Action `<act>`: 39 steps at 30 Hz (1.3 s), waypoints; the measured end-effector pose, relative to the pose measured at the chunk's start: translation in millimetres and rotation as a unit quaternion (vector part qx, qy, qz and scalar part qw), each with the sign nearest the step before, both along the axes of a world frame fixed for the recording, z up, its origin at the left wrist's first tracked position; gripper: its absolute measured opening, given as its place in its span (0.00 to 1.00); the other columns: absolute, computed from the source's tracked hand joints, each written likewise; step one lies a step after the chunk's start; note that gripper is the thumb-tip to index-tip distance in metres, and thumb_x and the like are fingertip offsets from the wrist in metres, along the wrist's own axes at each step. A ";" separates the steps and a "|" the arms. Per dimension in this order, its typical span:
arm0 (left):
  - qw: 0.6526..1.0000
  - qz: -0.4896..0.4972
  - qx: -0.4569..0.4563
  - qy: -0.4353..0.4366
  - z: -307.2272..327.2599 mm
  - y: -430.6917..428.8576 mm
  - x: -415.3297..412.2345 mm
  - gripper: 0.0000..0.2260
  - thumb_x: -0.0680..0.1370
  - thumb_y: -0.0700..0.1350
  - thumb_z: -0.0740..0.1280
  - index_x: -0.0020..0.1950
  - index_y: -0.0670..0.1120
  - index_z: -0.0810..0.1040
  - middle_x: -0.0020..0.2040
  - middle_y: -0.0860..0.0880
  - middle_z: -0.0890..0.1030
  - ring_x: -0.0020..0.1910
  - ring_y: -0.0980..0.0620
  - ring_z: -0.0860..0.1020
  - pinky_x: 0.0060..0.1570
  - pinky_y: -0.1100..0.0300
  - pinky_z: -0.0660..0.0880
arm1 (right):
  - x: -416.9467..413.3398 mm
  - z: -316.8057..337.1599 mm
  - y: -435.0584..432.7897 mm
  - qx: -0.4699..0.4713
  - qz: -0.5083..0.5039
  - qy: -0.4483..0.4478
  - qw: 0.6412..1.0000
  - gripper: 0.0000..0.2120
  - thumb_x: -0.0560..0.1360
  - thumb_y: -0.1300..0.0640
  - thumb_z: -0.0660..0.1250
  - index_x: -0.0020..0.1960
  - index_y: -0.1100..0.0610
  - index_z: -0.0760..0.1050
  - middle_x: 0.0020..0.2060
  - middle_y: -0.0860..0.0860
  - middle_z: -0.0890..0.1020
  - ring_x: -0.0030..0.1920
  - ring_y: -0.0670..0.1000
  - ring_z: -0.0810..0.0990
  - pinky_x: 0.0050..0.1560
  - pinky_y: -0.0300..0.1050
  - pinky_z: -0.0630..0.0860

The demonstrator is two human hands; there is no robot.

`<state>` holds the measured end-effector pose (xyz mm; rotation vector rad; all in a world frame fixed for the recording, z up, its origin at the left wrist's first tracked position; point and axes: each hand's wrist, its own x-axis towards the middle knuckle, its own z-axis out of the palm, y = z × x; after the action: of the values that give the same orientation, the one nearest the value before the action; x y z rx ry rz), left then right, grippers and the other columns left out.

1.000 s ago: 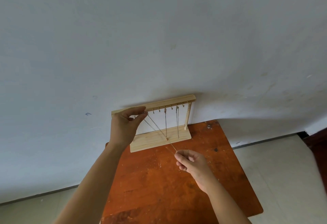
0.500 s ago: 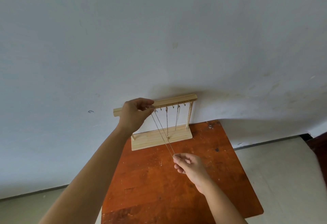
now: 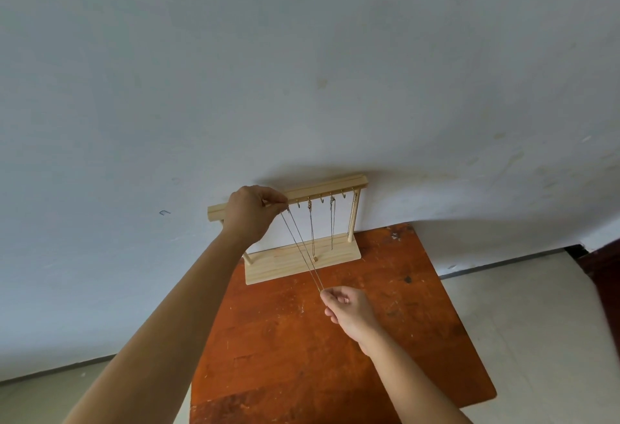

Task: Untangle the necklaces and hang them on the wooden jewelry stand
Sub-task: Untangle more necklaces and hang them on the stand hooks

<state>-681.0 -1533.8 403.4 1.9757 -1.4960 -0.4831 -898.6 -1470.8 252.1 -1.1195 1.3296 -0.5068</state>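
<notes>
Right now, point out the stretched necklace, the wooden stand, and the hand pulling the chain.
stretched necklace (image 3: 305,249), head view, halfway along one taut strand
wooden jewelry stand (image 3: 335,188), head view, on its top bar
right hand (image 3: 350,311), head view, back of the hand

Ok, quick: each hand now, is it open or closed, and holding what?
Left hand: closed, pinching the upper end of a necklace at the top bar of the jewelry stand.
Right hand: closed, pinching the lower end of the same necklace.
</notes>
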 end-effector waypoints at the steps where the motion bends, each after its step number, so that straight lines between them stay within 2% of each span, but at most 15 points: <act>1: 1.000 -0.001 -0.004 -0.008 -0.9 0.1 -0.3 0.03 0.74 0.44 0.75 0.46 0.48 0.86 0.43 0.54 0.80 0.39 0.61 0.75 0.40 0.67 0.71 | 3.4 -3.6 -3.7 -0.010 0.008 0.016 1.000 0.06 0.78 0.53 0.70 0.53 0.53 0.80 0.44 0.50 0.85 0.42 0.47 0.84 0.42 0.36 0.81; 6: 0.999 -0.013 -0.012 -0.030 -8.1 1.6 2.0 0.04 0.75 0.45 0.73 0.48 0.49 0.86 0.44 0.55 0.78 0.38 0.62 0.72 0.36 0.67 0.67 | 23.5 -24.5 -27.4 -0.073 0.080 0.104 0.989 0.10 0.80 0.52 0.67 0.59 0.54 0.79 0.50 0.47 0.84 0.46 0.45 0.84 0.48 0.38 0.82; 8: 0.998 -0.027 -0.021 -0.044 -12.1 2.9 3.7 0.04 0.76 0.45 0.73 0.49 0.49 0.86 0.45 0.54 0.79 0.40 0.59 0.73 0.38 0.64 0.69 | 29.7 -31.1 -35.7 -0.090 0.099 0.129 0.983 0.10 0.80 0.52 0.67 0.59 0.53 0.79 0.53 0.48 0.83 0.50 0.46 0.83 0.52 0.41 0.82; 12: 0.991 -0.065 -0.039 -0.111 -20.0 6.3 6.3 0.06 0.77 0.45 0.71 0.52 0.48 0.85 0.47 0.52 0.77 0.47 0.52 0.73 0.44 0.59 0.70 | 34.4 -36.7 -45.3 -0.097 0.119 0.157 0.976 0.12 0.81 0.53 0.66 0.62 0.54 0.78 0.59 0.50 0.83 0.58 0.47 0.80 0.53 0.33 0.75; 15: 0.987 -0.084 -0.036 -0.133 -18.9 12.8 7.4 0.08 0.79 0.45 0.68 0.57 0.47 0.83 0.50 0.50 0.78 0.50 0.50 0.74 0.49 0.56 0.74 | 30.9 -31.1 -45.5 -0.097 0.116 0.155 0.976 0.15 0.81 0.52 0.64 0.66 0.55 0.77 0.63 0.50 0.81 0.63 0.49 0.79 0.55 0.33 0.72; 18: 0.984 -0.055 -0.062 -0.157 -11.3 26.8 6.1 0.11 0.80 0.48 0.66 0.60 0.46 0.80 0.54 0.48 0.80 0.54 0.46 0.76 0.55 0.49 0.74 | 19.9 -13.0 -42.2 -0.127 0.102 0.153 0.975 0.17 0.82 0.49 0.63 0.66 0.55 0.76 0.63 0.50 0.81 0.60 0.47 0.80 0.54 0.33 0.73; 20: 0.982 -0.005 -0.100 -0.161 -3.1 43.1 1.7 0.14 0.80 0.51 0.64 0.61 0.46 0.79 0.57 0.48 0.80 0.57 0.47 0.76 0.56 0.49 0.72 | 9.0 7.3 -38.0 -0.153 0.103 0.149 0.971 0.20 0.81 0.44 0.61 0.69 0.53 0.73 0.64 0.48 0.79 0.56 0.44 0.79 0.53 0.33 0.74; 23: 0.983 0.073 -0.153 -0.068 6.7 81.7 -10.9 0.12 0.81 0.49 0.65 0.63 0.47 0.78 0.58 0.51 0.77 0.56 0.54 0.74 0.53 0.61 0.71 | -10.9 39.2 -24.7 -0.196 0.099 0.140 0.965 0.23 0.81 0.39 0.58 0.71 0.49 0.70 0.62 0.43 0.77 0.54 0.39 0.76 0.53 0.32 0.73; 25: 0.983 0.112 -0.147 0.016 1.0 113.3 -21.0 0.12 0.80 0.48 0.66 0.63 0.49 0.77 0.58 0.54 0.76 0.55 0.55 0.75 0.48 0.69 0.70 | -24.8 55.1 -8.6 -0.215 0.070 0.132 0.965 0.21 0.80 0.40 0.59 0.70 0.46 0.70 0.60 0.40 0.76 0.54 0.37 0.76 0.51 0.31 0.73; 29: 0.975 0.162 -0.074 0.130 -43.9 175.4 -45.7 0.12 0.78 0.48 0.67 0.61 0.50 0.78 0.56 0.53 0.78 0.54 0.52 0.78 0.42 0.65 0.73 | -53.6 65.5 33.5 -0.199 0.022 0.126 0.972 0.16 0.79 0.47 0.65 0.66 0.47 0.73 0.58 0.40 0.77 0.55 0.37 0.77 0.48 0.28 0.74; 32: 0.970 0.167 0.001 0.177 -78.5 217.3 -61.1 0.14 0.76 0.53 0.66 0.59 0.52 0.77 0.55 0.55 0.78 0.54 0.55 0.78 0.46 0.65 0.75 | -68.7 61.9 62.5 -0.186 0.051 0.160 0.968 0.15 0.78 0.50 0.68 0.65 0.44 0.72 0.55 0.38 0.76 0.55 0.37 0.76 0.47 0.25 0.73; 34: 0.966 0.170 0.031 0.193 -92.5 239.3 -64.7 0.12 0.76 0.50 0.68 0.59 0.52 0.77 0.55 0.56 0.78 0.54 0.57 0.78 0.47 0.67 0.76 | -73.5 60.5 75.0 -0.187 0.062 0.171 0.965 0.16 0.78 0.50 0.68 0.65 0.44 0.72 0.56 0.38 0.77 0.56 0.39 0.77 0.49 0.29 0.74; 36: 0.962 0.184 0.046 0.195 -97.0 255.0 -64.6 0.11 0.77 0.47 0.69 0.60 0.52 0.77 0.55 0.56 0.78 0.52 0.58 0.78 0.42 0.72 0.74 | -75.8 62.9 80.9 -0.196 0.076 0.175 0.962 0.17 0.78 0.51 0.69 0.65 0.45 0.73 0.56 0.39 0.77 0.56 0.41 0.77 0.52 0.33 0.76; 39: 0.947 0.237 0.030 0.214 -90.9 272.2 -55.5 0.10 0.78 0.46 0.69 0.59 0.54 0.76 0.55 0.55 0.78 0.51 0.56 0.79 0.43 0.66 0.76 | -69.4 76.9 78.7 -0.227 0.125 0.176 0.950 0.19 0.78 0.48 0.68 0.67 0.45 0.71 0.57 0.41 0.77 0.57 0.41 0.77 0.55 0.39 0.78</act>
<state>-736.5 -1261.5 312.6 2.0209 -0.7181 -0.6925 -968.0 -1392.1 329.0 -1.8019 1.3818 -0.4494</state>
